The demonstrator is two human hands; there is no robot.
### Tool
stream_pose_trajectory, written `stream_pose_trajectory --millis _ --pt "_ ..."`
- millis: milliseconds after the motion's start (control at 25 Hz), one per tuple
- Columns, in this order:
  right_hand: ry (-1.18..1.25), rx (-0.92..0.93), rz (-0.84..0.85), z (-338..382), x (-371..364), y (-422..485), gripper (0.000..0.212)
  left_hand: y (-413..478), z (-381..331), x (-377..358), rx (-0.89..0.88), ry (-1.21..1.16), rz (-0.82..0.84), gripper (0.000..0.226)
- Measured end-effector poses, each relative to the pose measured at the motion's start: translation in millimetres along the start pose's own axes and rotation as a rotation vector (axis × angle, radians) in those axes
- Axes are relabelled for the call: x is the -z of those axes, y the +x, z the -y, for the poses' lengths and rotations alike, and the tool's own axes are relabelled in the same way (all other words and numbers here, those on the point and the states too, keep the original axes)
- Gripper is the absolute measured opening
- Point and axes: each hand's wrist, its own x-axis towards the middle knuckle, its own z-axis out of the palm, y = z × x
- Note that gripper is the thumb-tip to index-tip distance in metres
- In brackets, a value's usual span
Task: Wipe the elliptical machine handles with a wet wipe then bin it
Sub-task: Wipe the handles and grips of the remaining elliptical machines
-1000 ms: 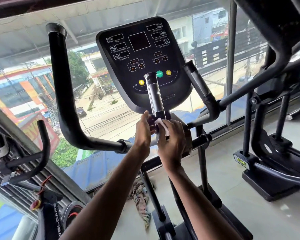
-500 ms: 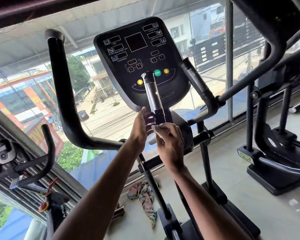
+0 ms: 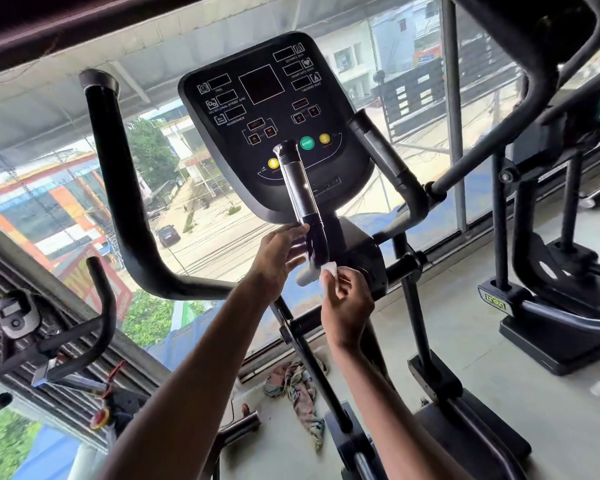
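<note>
Left hand (image 3: 277, 255) opened; wipe (image 3: 329, 270) just beside.

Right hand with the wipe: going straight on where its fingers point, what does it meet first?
Probably the lower end of the short centre handle, just up-left of the wet wipe pinched in the right hand; depth is unclear from one view.
</note>
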Motion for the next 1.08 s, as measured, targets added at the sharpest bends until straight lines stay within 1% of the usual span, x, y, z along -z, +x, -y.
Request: stream_pose_trajectory --millis 40,80,160,240,360,440,480,520,560,640,680,760,800,840,920,1000,1080 --pt "0.058 -0.191 -0.028 1 -1 -2 0.005 0 1 2 -0.011 0.023 0.005 0.012" --pt "0.117 -0.321 -0.037 6 -2 -3 0.005 -1 1 3 -0.019 0.037 0.005 0.011" --pt "0.194 -0.389 -0.046 17 -11 -4 0.005 0 4 3 -0.04 0.072 0.03 0.01" --pt "0.228 -0.448 -0.096 23 -20 -9 0.009 -1 9 2 -0.054 0.109 0.049 0.005" --pt "0.323 -0.673 -0.106 11 -34 -19 0.013 0 15 4 -0.035 0.118 0.033 0.038" --pt "0.405 -0.793 -0.13 8 -36 -21 0.011 0 16 6 -0.045 0.124 0.042 0.044" --pt "0.476 -0.815 -0.144 11 -37 -20 0.011 2 19 8 -0.048 0.131 0.048 0.046" --pt "0.545 -0.814 -0.154 15 -38 -19 0.013 2 20 8 -0.051 0.132 0.053 0.046" --pt "0.585 -0.789 -0.162 19 -40 -20 0.014 2 21 8 -0.063 0.131 0.047 0.041" --pt "0.547 -0.72 -0.169 24 -43 -24 0.013 0 23 6 -0.098 0.136 0.048 0.014" --pt "0.515 -0.7 -0.176 23 -45 -26 0.012 -1 23 5 -0.113 0.146 0.058 0.013" --pt "0.462 -0.723 -0.192 15 -49 -27 0.013 -2 22 4 -0.13 0.166 0.098 0.028" --pt "0.457 -0.735 -0.2 13 -48 -27 0.014 -2 20 4 -0.136 0.173 0.121 0.032" --pt "0.463 -0.709 -0.223 14 -47 -27 0.014 0 20 6 -0.145 0.175 0.147 0.035" --pt "0.409 -0.542 -0.268 16 -51 -31 0.012 5 21 9 -0.168 0.176 0.19 0.039" --pt "0.361 -0.398 -0.3 14 -58 -40 0.014 9 24 13 -0.194 0.172 0.217 0.037" --pt "0.342 -0.355 -0.349 8 -69 -46 0.017 12 25 16 -0.218 0.169 0.23 0.033"
